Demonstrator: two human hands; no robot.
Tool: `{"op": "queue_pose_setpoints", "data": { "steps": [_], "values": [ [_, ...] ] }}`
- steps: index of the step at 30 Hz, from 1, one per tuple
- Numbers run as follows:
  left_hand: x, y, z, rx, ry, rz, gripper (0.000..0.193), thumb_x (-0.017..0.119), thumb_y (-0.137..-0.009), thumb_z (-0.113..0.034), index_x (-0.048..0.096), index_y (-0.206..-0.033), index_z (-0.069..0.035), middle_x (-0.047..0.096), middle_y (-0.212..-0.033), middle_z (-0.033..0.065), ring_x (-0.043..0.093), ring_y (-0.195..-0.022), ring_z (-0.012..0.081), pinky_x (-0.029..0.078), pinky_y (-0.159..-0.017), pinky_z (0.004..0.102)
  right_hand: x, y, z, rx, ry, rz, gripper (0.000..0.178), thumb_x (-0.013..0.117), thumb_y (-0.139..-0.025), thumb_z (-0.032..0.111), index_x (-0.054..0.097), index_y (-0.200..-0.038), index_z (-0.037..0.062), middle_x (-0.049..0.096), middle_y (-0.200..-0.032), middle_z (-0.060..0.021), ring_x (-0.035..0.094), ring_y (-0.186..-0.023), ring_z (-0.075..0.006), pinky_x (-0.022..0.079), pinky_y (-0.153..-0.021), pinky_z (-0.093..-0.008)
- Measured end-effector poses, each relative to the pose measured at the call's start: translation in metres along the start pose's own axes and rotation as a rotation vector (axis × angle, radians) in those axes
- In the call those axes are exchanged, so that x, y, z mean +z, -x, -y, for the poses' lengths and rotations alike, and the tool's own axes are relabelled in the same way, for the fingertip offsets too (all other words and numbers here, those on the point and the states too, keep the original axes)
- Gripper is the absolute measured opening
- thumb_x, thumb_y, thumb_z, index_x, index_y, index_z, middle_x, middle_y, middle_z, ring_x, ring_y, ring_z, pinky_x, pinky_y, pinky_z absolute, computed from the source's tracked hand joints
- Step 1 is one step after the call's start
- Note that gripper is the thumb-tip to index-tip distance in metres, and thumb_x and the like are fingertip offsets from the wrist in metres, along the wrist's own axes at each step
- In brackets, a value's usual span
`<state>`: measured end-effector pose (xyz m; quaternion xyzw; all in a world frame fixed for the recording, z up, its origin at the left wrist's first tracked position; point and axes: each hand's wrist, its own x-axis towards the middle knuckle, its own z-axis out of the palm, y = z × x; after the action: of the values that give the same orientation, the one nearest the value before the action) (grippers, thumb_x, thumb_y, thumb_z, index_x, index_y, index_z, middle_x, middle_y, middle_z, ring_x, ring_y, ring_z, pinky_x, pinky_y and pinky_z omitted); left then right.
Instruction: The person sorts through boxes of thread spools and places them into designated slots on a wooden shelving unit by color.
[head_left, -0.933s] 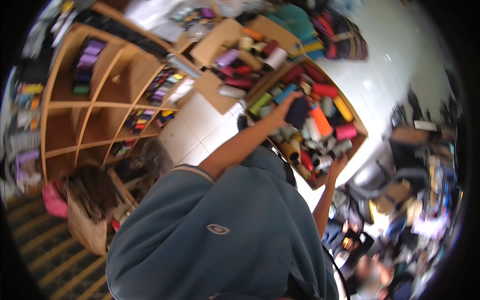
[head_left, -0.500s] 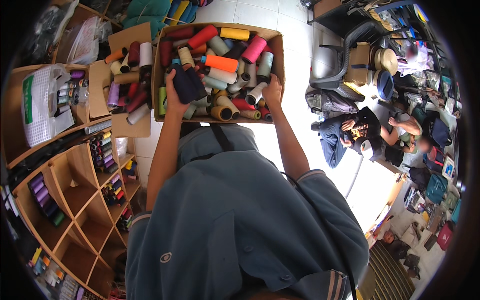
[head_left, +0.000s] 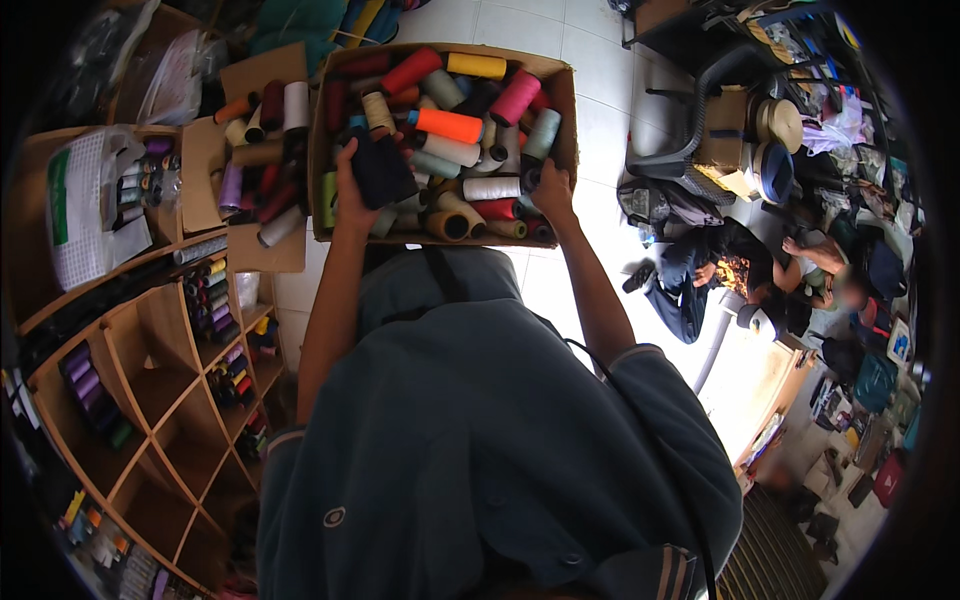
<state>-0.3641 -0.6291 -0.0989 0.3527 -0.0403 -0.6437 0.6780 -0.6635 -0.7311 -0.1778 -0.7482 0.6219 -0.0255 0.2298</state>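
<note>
A cardboard box (head_left: pixel 572 110) full of thread spools in many colours sits in front of my body. Inside its left part, my left hand (head_left: pixel 354 200) is closed around dark navy thread spools (head_left: pixel 383 172), which look like two side by side. My right hand (head_left: pixel 553 192) reaches into the right side with curled fingers; what they grip, if anything, is hard to make out against a dark shape. Beside its fingertips lies a white spool (head_left: pixel 491 188), with a pale green spool (head_left: pixel 542 134) just above. An orange spool (head_left: pixel 446 125) and a pink spool (head_left: pixel 516 97) lie on top.
A smaller open carton (head_left: pixel 265 248) of spools stands at the left, against wooden cubbyhole shelves (head_left: pixel 150 440) holding more thread. At right are a dark chair (head_left: pixel 660 165), rolls of webbing (head_left: pixel 777 122) and a seated person (head_left: pixel 690 275) on the pale tiled floor (head_left: pixel 590 75).
My right hand has shifted slightly down and right. The white spool beside it now lies more level and farther left. My left hand keeps its hold on the navy spools.
</note>
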Motion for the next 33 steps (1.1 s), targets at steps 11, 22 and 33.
{"op": "queue_pose_setpoints", "data": {
  "steps": [11,22,33],
  "values": [
    [-0.002,-0.001,0.001,0.009,0.058,0.026,0.053,0.048,-0.089,-0.048,0.052,-0.119,-0.005,0.059,-0.113,0.0144,0.060,-0.100,0.0295,0.049,-0.086,0.0459,-0.020,0.015,0.016,-0.145,0.035,-0.175,0.049,0.072,-0.070,0.017,0.046,-0.108,0.0016,0.056,-0.098,-0.0213,0.057,-0.098,-0.0410,0.048,-0.082,-0.0503],
    [-0.017,0.014,0.002,-0.050,-0.133,-0.003,0.054,0.046,-0.091,-0.045,0.051,-0.122,-0.002,0.058,-0.116,0.0136,0.062,-0.098,0.0272,0.052,-0.084,0.0408,-0.046,-0.042,0.041,-0.472,0.146,-0.176,0.047,0.061,-0.072,0.009,0.052,-0.118,0.0080,0.052,-0.114,-0.0145,0.052,-0.107,-0.0349,0.045,-0.089,-0.0469],
    [-0.032,0.043,0.002,0.047,0.041,-0.035,0.059,0.043,-0.091,-0.051,0.048,-0.125,-0.003,0.055,-0.120,0.0182,0.058,-0.107,0.0341,0.047,-0.094,0.0462,-0.030,-0.060,0.086,-0.510,0.236,-0.261,0.014,0.061,-0.070,0.008,0.066,-0.083,0.0061,0.057,-0.094,-0.0105,0.053,-0.091,-0.0315,0.044,-0.070,-0.0450]
  ]
}}
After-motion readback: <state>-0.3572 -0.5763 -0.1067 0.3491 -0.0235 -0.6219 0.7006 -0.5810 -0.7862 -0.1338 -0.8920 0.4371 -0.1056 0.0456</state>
